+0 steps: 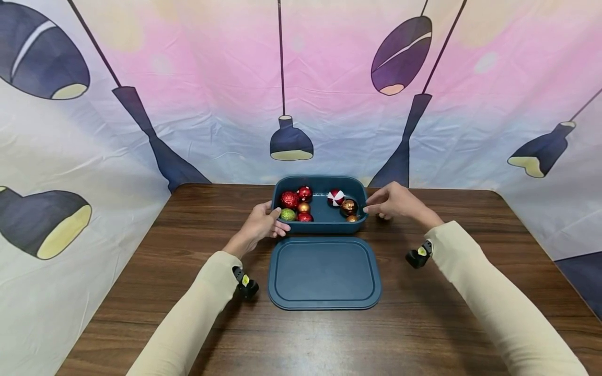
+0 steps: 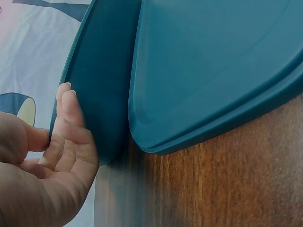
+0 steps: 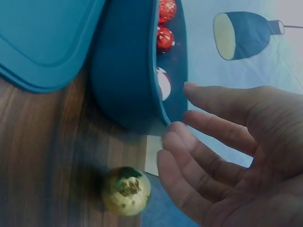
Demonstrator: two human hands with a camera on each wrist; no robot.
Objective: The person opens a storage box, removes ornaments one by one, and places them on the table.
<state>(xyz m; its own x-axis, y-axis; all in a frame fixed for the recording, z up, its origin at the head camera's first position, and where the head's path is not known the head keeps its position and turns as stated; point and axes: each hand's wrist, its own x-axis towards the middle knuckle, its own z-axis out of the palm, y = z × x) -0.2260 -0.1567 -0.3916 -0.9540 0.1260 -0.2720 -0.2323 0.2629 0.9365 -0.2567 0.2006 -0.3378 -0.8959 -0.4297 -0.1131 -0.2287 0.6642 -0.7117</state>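
The deep blue, rounded rectangular plastic box (image 1: pixel 324 227) sits at the far side of the brown wood-grain table (image 1: pixel 221 209), its walls keeping 8 visible shiny balls (image 1: pixel 289 199) from rolling away. The left hand (image 1: pixel 261 222) pinches its left wall, seemingly to steady it; the right hand (image 1: pixel 397 201) spreads loosely at the right end, contact unclear. Beside that end lies 1 shiny gold ball (image 3: pixel 127 191). The flat blue plastic lid (image 1: pixel 324 274) lies just nearer. Table surface extends left and right; printed cloth (image 1: pixel 235 78) limits the far edge.
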